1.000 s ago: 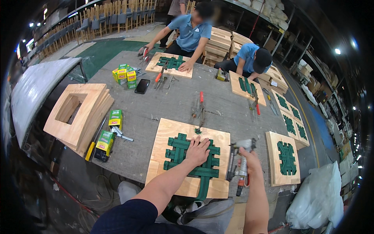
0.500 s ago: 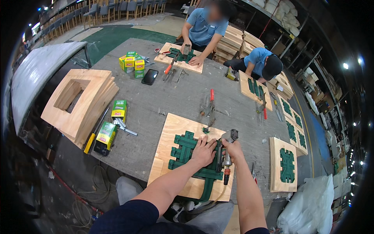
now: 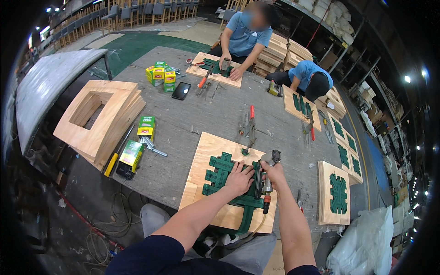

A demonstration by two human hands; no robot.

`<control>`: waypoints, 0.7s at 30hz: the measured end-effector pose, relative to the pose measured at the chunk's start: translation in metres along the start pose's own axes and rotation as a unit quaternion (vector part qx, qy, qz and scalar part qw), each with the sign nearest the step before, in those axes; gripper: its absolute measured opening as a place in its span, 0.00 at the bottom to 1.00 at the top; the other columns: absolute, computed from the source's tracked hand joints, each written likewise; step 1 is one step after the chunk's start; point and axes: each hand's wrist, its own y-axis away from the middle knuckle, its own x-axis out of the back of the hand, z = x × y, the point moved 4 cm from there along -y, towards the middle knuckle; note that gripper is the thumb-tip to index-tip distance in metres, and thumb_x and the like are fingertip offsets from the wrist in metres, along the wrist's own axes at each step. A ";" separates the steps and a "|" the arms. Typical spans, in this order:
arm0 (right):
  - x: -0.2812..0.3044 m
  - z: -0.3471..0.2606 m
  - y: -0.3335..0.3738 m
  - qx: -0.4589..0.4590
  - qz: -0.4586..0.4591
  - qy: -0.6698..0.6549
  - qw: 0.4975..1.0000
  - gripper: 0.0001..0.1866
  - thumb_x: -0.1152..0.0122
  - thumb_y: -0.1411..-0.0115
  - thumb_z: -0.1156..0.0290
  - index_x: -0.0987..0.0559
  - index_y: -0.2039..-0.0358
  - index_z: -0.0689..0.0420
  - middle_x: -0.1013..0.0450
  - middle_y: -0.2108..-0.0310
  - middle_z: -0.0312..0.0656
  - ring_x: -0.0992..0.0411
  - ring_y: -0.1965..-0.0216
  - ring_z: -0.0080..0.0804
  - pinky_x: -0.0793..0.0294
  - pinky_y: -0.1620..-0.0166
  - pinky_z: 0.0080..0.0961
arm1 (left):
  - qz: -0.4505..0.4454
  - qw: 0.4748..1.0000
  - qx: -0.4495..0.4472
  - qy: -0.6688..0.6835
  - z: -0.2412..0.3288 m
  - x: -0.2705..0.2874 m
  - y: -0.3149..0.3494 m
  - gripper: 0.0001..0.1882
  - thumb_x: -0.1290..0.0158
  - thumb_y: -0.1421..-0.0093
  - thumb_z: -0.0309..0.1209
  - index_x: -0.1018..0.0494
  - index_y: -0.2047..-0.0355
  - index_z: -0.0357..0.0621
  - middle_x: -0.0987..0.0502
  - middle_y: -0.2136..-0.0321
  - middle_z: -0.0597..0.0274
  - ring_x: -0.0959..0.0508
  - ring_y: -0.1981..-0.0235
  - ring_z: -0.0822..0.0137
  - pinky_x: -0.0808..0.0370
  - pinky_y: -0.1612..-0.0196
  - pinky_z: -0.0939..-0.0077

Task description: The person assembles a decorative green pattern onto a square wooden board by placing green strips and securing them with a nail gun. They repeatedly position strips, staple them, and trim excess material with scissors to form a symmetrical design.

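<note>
A light plywood board (image 3: 197,158) lies in front of me at the table's near edge. Dark green webbing straps (image 3: 222,166) cross over it, and one loose strap end (image 3: 245,219) hangs toward me. My left hand (image 3: 239,178) lies flat on the webbing, fingers somewhat apart. Just right of it, my right hand (image 3: 274,175) is wrapped round a pneumatic staple gun (image 3: 267,185), whose dark magazine stands along the strap ends. An air hose (image 3: 262,223) runs from its lower end toward me. The gun's nose is hidden.
Pliers with red handles (image 3: 251,114) lie beyond the board. Left are staple boxes (image 3: 146,126), a yellow-handled screwdriver (image 3: 111,164), a phone (image 3: 181,90) and stacked wooden frames (image 3: 68,123). Finished webbed boards (image 3: 338,195) stand right. Two co-workers (image 3: 247,34) work across the table (image 3: 192,119).
The view has shifted slightly, moving the scene a little rightward. My hands and the staple gun keep nearly the same place on the board. The co-worker at right has bent lower.
</note>
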 end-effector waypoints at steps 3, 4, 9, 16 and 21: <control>-0.007 0.002 -0.001 -0.030 -0.017 0.005 0.999 0.11 0.34 0.34 0.62 0.23 0.62 0.55 0.25 0.74 0.35 0.32 0.82 0.26 0.30 0.79 0.32 | 0.000 1.000 0.005 -0.005 -0.005 0.002 0.001 0.24 0.51 0.30 0.43 0.26 0.39 0.48 0.31 0.34 0.60 0.41 0.29 0.44 0.52 0.25 0.46; -0.007 0.003 -0.003 -0.028 -0.014 0.009 0.999 0.11 0.34 0.34 0.62 0.23 0.62 0.55 0.25 0.74 0.35 0.32 0.82 0.26 0.30 0.79 0.32 | -0.004 1.000 0.003 -0.004 -0.003 0.002 0.001 0.24 0.51 0.31 0.43 0.26 0.39 0.48 0.31 0.34 0.60 0.41 0.29 0.44 0.52 0.25 0.46; -0.001 0.011 -0.009 -0.025 -0.011 0.027 0.999 0.10 0.34 0.34 0.63 0.23 0.62 0.55 0.25 0.73 0.36 0.32 0.83 0.25 0.30 0.80 0.32 | -0.008 1.000 -0.002 0.000 0.002 0.002 0.003 0.23 0.50 0.31 0.43 0.25 0.39 0.48 0.30 0.35 0.59 0.41 0.29 0.43 0.51 0.26 0.45; -0.012 0.000 -0.001 -0.008 -0.035 0.022 0.999 0.11 0.34 0.34 0.62 0.23 0.60 0.54 0.26 0.73 0.36 0.32 0.82 0.26 0.30 0.80 0.31 | -0.002 1.000 0.002 0.004 -0.003 0.004 0.002 0.23 0.50 0.32 0.42 0.25 0.41 0.45 0.28 0.36 0.58 0.41 0.29 0.43 0.51 0.26 0.45; -0.012 -0.003 0.001 -0.045 -0.038 0.038 0.998 0.10 0.35 0.34 0.67 0.24 0.58 0.56 0.27 0.74 0.35 0.31 0.81 0.25 0.31 0.79 0.25 | -0.005 1.000 0.007 0.019 -0.002 0.004 0.004 0.23 0.50 0.32 0.41 0.25 0.41 0.45 0.28 0.37 0.58 0.41 0.29 0.43 0.51 0.26 0.45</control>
